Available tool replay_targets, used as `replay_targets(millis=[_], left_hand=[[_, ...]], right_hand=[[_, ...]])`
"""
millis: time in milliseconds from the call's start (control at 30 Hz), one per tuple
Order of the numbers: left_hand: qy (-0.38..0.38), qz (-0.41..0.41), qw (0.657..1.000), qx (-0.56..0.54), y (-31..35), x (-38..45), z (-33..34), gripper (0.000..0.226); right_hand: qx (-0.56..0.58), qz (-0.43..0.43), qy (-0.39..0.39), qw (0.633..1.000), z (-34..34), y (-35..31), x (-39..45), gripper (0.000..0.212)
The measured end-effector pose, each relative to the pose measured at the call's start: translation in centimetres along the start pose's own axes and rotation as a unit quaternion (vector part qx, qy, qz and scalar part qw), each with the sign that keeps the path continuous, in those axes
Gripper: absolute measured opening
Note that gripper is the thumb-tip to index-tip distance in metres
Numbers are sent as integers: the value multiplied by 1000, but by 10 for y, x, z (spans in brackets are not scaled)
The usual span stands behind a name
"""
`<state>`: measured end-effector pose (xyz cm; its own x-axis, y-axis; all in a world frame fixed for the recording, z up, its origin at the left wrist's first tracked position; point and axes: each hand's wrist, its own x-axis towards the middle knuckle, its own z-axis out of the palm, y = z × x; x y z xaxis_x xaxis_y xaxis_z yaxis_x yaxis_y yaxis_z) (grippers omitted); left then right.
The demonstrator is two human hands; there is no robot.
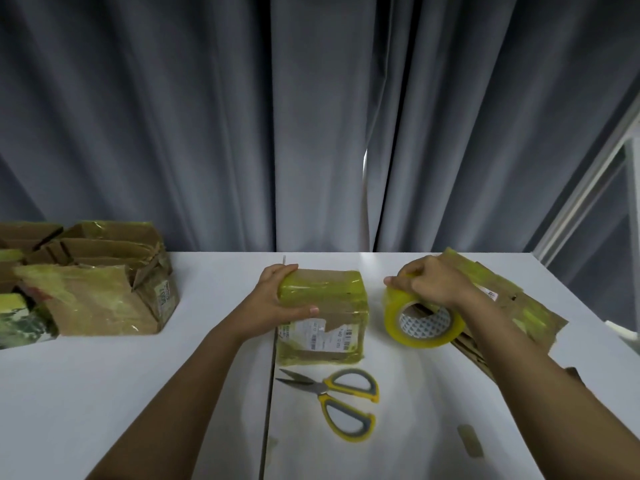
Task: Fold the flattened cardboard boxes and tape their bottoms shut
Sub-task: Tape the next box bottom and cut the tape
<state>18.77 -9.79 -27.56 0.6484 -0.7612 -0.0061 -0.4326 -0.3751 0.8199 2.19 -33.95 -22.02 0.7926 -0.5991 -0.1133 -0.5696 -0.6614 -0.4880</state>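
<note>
- Gripping the left end of the small taped box (323, 306) with the left hand (277, 299), fingers over the far top edge, thumb lying along the near face.
- Clutching the tape roll (424, 320) from above with the right hand (431, 284), fingertips picking at its outer rim, probably hunting for the loose end.
- Sitting mid-tabletop (138, 393), that box, with the roll just beside it on the right and the scissors (341, 398) lying close in front, blades pointing left.
- Risking a split or torn strip if peeling the end at an angle; clear tape on a glossy roll hiding its edge easily.
- Risking the box skidding or tipping under the pull of the tape, being light and braced on one side only.
- Risking tape folding onto itself or catching the old wrinkled yellow tape already covering the box.
- Risking a forearm brushing the scissors while reaching across.
- Lying under the right wrist, the flattened boxes (512, 306), and likely sliding toward the tabletop edge if dragged.
- Standing well apart at far left, the folded boxes (104, 289).
</note>
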Motion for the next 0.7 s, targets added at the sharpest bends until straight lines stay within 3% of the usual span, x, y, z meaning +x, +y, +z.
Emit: replay_targets(millis=[267,367,433,567,700], left_hand=[[-16,-10,1000,19,1,2,0,107],[-27,-13,986,165,8,3,-6,119],[-17,25,959,281,19,1,-5,107],[-44,196,883,424,58,-2,29,78],[-80,192,898,389,65,-7,68,71]], right_hand=[[-62,7,-16,998,16,-4,5,40],[-109,-9,-1,994,27,-13,2,42],[-137,-23,20,990,32,-18,0,43],[-178,-32,46,982,41,-24,-3,41],[-201,-41,54,977,46,-26,-11,33]])
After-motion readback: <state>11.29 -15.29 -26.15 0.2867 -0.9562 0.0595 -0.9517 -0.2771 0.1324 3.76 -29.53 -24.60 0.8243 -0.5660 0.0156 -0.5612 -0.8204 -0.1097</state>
